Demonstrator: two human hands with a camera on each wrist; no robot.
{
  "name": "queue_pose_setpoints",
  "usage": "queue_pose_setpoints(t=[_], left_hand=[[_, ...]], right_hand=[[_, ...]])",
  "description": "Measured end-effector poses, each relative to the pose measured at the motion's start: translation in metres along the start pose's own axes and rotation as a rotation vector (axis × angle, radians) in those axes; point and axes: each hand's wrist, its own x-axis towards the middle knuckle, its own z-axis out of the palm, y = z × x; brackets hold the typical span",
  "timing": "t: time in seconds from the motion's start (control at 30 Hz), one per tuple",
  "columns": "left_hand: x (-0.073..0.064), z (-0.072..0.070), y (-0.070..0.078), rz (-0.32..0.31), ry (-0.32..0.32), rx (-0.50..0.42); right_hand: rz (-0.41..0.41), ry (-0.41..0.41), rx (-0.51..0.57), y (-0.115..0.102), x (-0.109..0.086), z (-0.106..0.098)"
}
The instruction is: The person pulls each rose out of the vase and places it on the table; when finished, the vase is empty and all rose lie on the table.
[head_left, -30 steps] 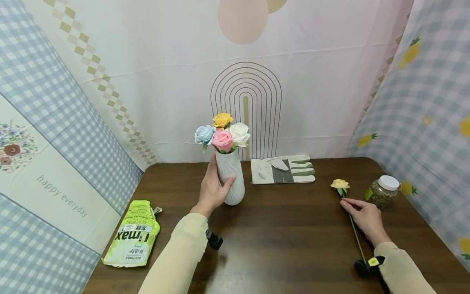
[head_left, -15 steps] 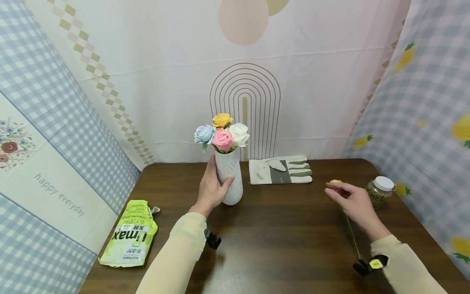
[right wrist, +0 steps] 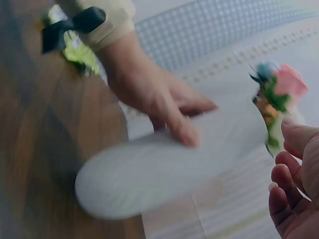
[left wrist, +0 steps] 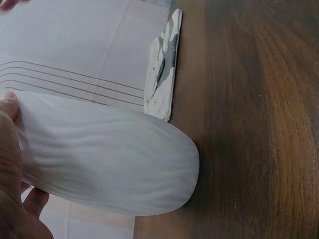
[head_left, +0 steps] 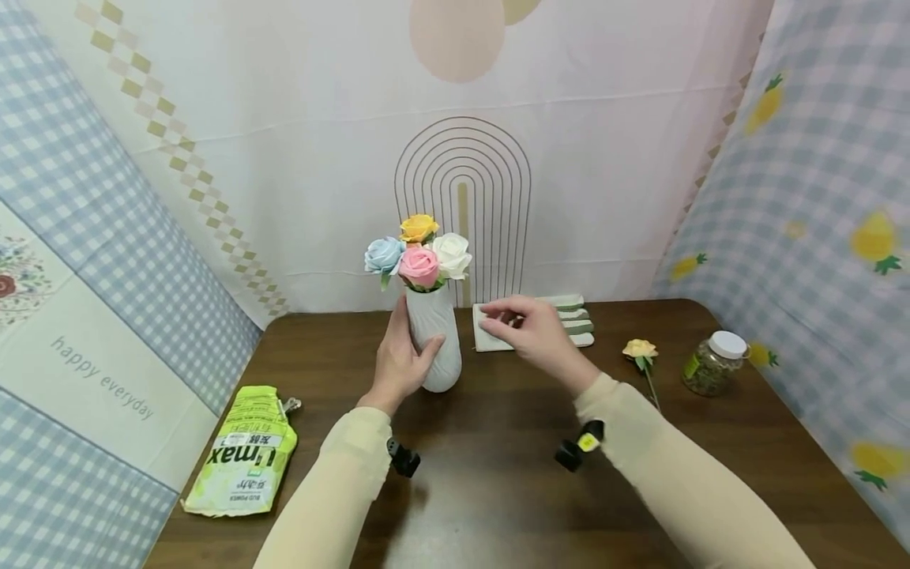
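My left hand [head_left: 400,359] grips a white ribbed vase [head_left: 435,340] from its left side, thumb across the front. Blue, pink [head_left: 419,267], white and yellow artificial roses stand bunched in the vase's mouth. Just right of the vase my right hand [head_left: 533,332] hovers in the air, fingers loosely bent, nothing between them. The right wrist view, blurred, has those fingers [right wrist: 284,174] near the blooms and apart from them. A pale yellow rose [head_left: 640,348] lies on the table at the right; my right forearm hides the lower end of its stem.
Behind the right hand lies a white and green work glove [head_left: 577,320], partly covered. A clear jar [head_left: 713,365] with a white lid stands at the right. A green and white packet [head_left: 245,454] lies at the left of the brown table [head_left: 469,506]. Patterned cloth hangs behind.
My right hand has left the pale yellow rose's stem and swung left to beside the vase, carrying nothing visible. That rose stays on the table. The left hand keeps its grip.
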Motion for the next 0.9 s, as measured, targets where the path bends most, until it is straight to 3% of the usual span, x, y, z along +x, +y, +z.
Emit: queue_pose_setpoints(t=[0.2,0.4,0.6,0.77,0.9], left_hand=[[0.000,0.001,-0.001,0.009,0.037,-0.066],[-0.001,-0.001,0.002,0.045,0.159,-0.158],[0.011,-0.009,0.010,0.134,0.269,-0.207],[0.020,-0.014,0.014,0.185,0.298,-0.207],[0.022,-0.014,0.013,0.190,0.311,-0.205]], right_hand=[[-0.030,-0.006,0.013,-0.017,0.028,0.030],[-0.018,0.012,-0.016,-0.025,0.042,0.046],[0.023,0.013,-0.050,-0.027,0.051,0.054],[0.056,0.030,-0.080,-0.025,0.056,0.061],[0.085,0.040,-0.081,-0.026,0.057,0.066]])
